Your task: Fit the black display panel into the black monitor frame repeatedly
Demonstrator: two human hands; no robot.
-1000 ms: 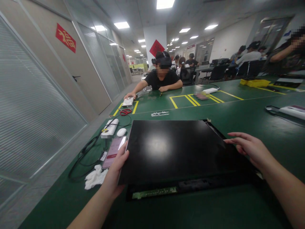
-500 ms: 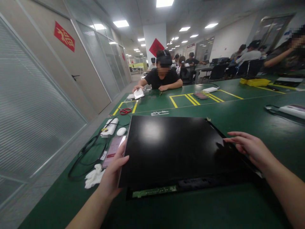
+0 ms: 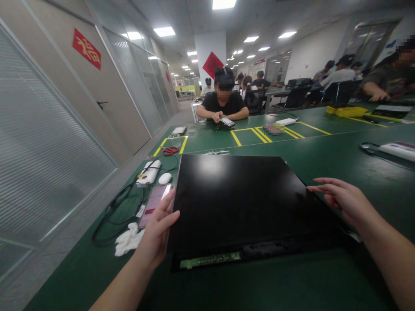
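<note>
A black display panel point(image 3: 233, 198) lies over a dark frame, its left side raised. Below its near edge a green circuit board strip point(image 3: 210, 260) shows in the frame. My left hand point(image 3: 158, 226) grips the panel's left edge, thumb on top and fingers behind or under it, partly hidden. At the right edge, my right hand point(image 3: 346, 201) has its fingers stretched out, the fingertips touching or very close to the panel's rim. I cannot tell whether they press on it.
Left of the panel are a phone point(image 3: 154, 205), a crumpled white cloth point(image 3: 129, 239), a white round object point(image 3: 165, 178), a white power bank point(image 3: 149, 172) with black cables, and red-handled scissors point(image 3: 170, 151). Across the green table point(image 3: 301, 151) a co-worker point(image 3: 222, 101) handles a small device.
The panel has shifted slightly right and lies flatter over the frame, my left hand moving with it. My right hand has barely moved. The co-worker's device has moved from left to centre.
</note>
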